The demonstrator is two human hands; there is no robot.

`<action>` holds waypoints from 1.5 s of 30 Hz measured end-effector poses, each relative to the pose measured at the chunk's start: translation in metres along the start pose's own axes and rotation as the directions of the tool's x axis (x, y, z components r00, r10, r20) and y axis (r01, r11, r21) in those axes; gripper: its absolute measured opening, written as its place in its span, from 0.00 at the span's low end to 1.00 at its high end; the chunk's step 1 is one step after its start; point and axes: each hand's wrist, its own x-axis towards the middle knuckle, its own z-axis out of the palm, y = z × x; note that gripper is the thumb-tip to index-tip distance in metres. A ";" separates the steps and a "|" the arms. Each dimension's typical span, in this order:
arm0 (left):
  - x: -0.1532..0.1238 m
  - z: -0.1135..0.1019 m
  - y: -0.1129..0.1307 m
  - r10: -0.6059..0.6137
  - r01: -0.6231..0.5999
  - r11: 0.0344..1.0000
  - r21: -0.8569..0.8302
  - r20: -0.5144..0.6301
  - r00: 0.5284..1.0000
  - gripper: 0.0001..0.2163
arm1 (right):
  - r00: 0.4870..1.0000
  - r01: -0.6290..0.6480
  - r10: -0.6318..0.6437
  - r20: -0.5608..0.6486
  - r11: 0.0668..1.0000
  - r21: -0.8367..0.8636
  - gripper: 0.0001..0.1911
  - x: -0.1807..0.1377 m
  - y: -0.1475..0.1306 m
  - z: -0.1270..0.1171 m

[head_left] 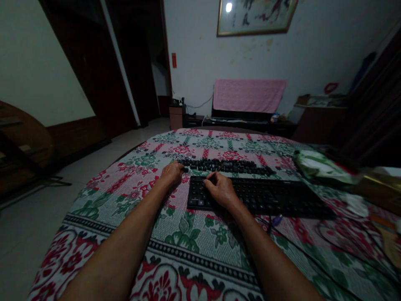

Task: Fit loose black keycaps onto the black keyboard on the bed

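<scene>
A black computer keyboard (275, 196) lies on the patterned tablecloth, its left part showing gaps among the keys. Behind it, loose black keycaps (238, 166) are spread in long rows. My left hand (172, 172) rests at the left end of these rows, its fingers drawn together beside a keycap (185, 170); whether it grips one is too small to tell. Over the keyboard's left part is my right hand (221, 188), thumb and forefinger curled toward each other in a pinch. Anything between those fingertips is too small and dark to make out.
Black cables (308, 257) and a purple plug (277, 220) lie in front of the keyboard. To the right are a green and white package (324, 167), crumpled white tissue (357, 205) and a brush-like tool with a wooden handle (387, 238). The tablecloth (122, 188) covers a rounded table.
</scene>
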 end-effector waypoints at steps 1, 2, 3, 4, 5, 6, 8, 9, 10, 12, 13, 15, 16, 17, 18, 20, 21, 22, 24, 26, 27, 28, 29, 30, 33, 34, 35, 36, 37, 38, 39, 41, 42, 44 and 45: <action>0.000 0.000 0.000 -0.002 0.002 1.000 -0.008 -0.004 1.000 0.16 | 1.000 0.000 0.000 0.002 1.000 0.003 0.08 0.000 -0.001 0.000; 0.000 0.000 0.000 -0.006 0.006 1.000 -0.018 -0.009 1.000 0.16 | 1.000 -0.001 0.001 0.003 1.000 0.004 0.08 0.000 -0.001 -0.001; 0.000 0.000 0.000 -0.009 0.009 1.000 -0.028 -0.012 1.000 0.15 | 1.000 -0.003 0.003 0.004 1.000 0.003 0.08 0.000 -0.002 -0.001; 0.000 0.000 0.000 -0.012 0.012 0.999 -0.038 -0.013 1.000 0.15 | 1.000 -0.003 0.003 0.004 1.000 -0.001 0.08 0.000 -0.002 -0.001; -0.001 0.000 0.000 -0.017 0.016 0.999 -0.046 -0.015 1.000 0.15 | 1.000 -0.003 0.003 0.003 1.000 -0.005 0.08 0.000 -0.002 -0.001; -0.001 0.000 0.000 -0.020 0.019 0.999 -0.051 -0.018 1.000 0.15 | 1.000 -0.002 0.002 0.004 1.000 -0.006 0.08 0.000 -0.002 -0.001; -0.001 0.000 -0.001 -0.020 0.019 0.999 -0.051 -0.024 1.000 0.16 | 1.000 0.003 -0.003 0.005 1.000 -0.007 0.08 0.000 -0.002 -0.001; -0.001 0.000 -0.001 -0.019 0.018 0.999 -0.049 -0.025 1.000 0.16 | 1.000 0.002 -0.001 0.007 1.000 -0.009 0.08 0.000 -0.002 -0.001; -0.001 0.000 -0.001 -0.018 0.017 0.999 -0.047 -0.024 1.000 0.16 | 1.000 -0.001 0.002 0.008 1.000 -0.014 0.08 0.000 -0.002 -0.002; -0.001 0.000 -0.002 -0.018 0.017 0.999 -0.050 -0.025 1.000 0.17 | 1.000 -0.004 0.005 0.011 1.000 -0.024 0.08 0.000 -0.002 -0.002; -0.001 0.000 -0.002 -0.021 0.019 0.998 -0.054 -0.026 0.999 0.17 | 1.000 -0.003 0.004 0.011 1.000 -0.026 0.08 0.000 -0.001 -0.001; -0.001 0.000 -0.002 -0.032 0.030 0.997 -0.067 -0.028 0.999 0.18 | 1.000 0.010 -0.010 0.010 1.000 -0.028 0.08 0.001 0.000 -0.001; -0.001 0.000 -0.002 -0.037 0.035 0.997 -0.072 -0.025 0.999 0.18 | 1.000 0.017 -0.016 0.008 0.999 -0.030 0.08 0.001 0.001 0.000; -0.001 0.000 -0.002 -0.037 0.035 0.997 -0.074 -0.021 0.999 0.18 | 1.000 0.019 -0.019 0.007 0.999 -0.033 0.08 0.001 0.001 0.000; -0.001 0.000 -0.002 -0.036 0.035 0.997 -0.075 -0.017 0.999 0.17 | 1.000 0.019 -0.019 0.005 0.999 -0.034 0.08 0.001 0.002 0.000; -0.001 -0.001 -0.002 -0.037 0.036 0.997 -0.072 -0.014 0.999 0.16 | 1.000 0.012 -0.012 0.006 1.000 -0.027 0.08 0.001 0.002 0.000; -0.001 -0.001 -0.002 -0.037 0.036 0.997 -0.073 -0.014 0.999 0.16 | 1.000 0.009 -0.009 0.007 1.000 -0.023 0.08 0.001 0.001 0.000; -0.001 -0.001 -0.002 -0.039 0.037 0.996 -0.076 -0.016 0.999 0.16 | 1.000 0.006 -0.006 0.007 1.000 -0.022 0.08 0.001 0.001 0.000; -0.001 -0.001 -0.002 -0.040 0.038 0.996 -0.085 -0.025 0.999 0.17 | 1.000 0.004 -0.004 0.007 1.000 -0.022 0.08 0.001 0.001 0.000; -0.001 -0.001 -0.002 -0.037 0.034 0.995 -0.094 -0.031 0.999 0.18 | 1.000 0.009 -0.009 0.009 1.000 -0.023 0.08 0.001 0.002 0.001; -0.001 -0.002 -0.002 -0.037 0.034 0.995 -0.094 -0.031 0.999 0.18 | 1.000 0.013 -0.013 0.011 1.000 -0.023 0.08 0.001 0.002 0.001; -0.001 -0.002 -0.002 -0.037 0.034 0.995 -0.092 -0.028 0.999 0.18 | 1.000 0.017 -0.017 0.011 1.000 -0.023 0.08 0.001 0.002 0.001; -0.001 -0.002 -0.002 -0.037 0.035 0.996 -0.088 -0.024 0.999 0.18 | 1.000 0.019 -0.019 0.009 0.999 -0.026 0.09 0.001 0.002 0.001; -0.001 -0.002 -0.001 -0.040 0.038 0.996 -0.083 -0.021 0.999 0.17 | 1.000 0.018 -0.018 0.007 0.999 -0.030 0.09 0.001 0.002 0.001; -0.001 -0.001 -0.001 -0.050 0.048 0.996 -0.077 -0.020 0.999 0.17 | 1.000 0.011 -0.011 0.005 0.999 -0.036 0.08 0.001 0.001 0.000; -0.001 0.000 -0.001 -0.050 0.048 0.996 -0.079 -0.023 0.998 0.17 | 1.000 0.009 -0.009 0.007 0.999 -0.035 0.08 0.001 0.000 -0.001; -0.001 0.001 -0.002 -0.049 0.047 0.996 -0.082 -0.028 0.998 0.17 | 1.000 0.008 -0.008 0.009 1.000 -0.030 0.08 0.001 0.000 -0.001; -0.001 0.001 -0.002 -0.048 0.045 0.995 -0.084 -0.033 0.998 0.17 | 1.000 0.009 -0.008 0.012 1.000 -0.026 0.07 0.001 0.000 -0.001; -0.001 0.001 -0.002 -0.047 0.043 0.995 -0.089 -0.037 0.998 0.18 | 1.000 0.012 -0.012 0.015 1.000 -0.024 0.08 0.001 0.001 -0.001; -0.002 0.001 -0.003 -0.044 0.040 0.995 -0.095 -0.042 0.998 0.19 | 1.000 0.018 -0.017 0.016 1.000 -0.021 0.08 0.001 0.002 0.000; -0.002 -0.001 -0.002 -0.041 0.036 0.994 -0.105 -0.050 0.998 0.19 | 1.000 0.024 -0.023 0.014 1.000 -0.018 0.08 0.002 0.003 0.000; -0.003 -0.006 0.000 -0.029 0.019 0.990 -0.139 -0.069 0.997 0.20 | 0.999 0.033 -0.033 0.015 0.999 -0.008 0.08 0.003 0.006 0.001; -0.004 -0.010 0.002 -0.018 0.005 0.986 -0.165 -0.074 0.997 0.19 | 0.999 0.034 -0.034 0.017 0.999 0.003 0.09 0.003 0.007 0.001; -0.005 -0.017 0.008 0.015 -0.027 0.972 -0.235 -0.050 0.999 0.18 | 0.999 0.029 -0.031 0.030 0.999 0.039 0.09 0.004 0.007 0.000; -0.006 -0.020 0.012 0.038 -0.041 0.960 -0.276 -0.014 0.999 0.17 | 0.999 0.028 -0.030 0.044 0.998 0.062 0.09 0.004 0.007 -0.001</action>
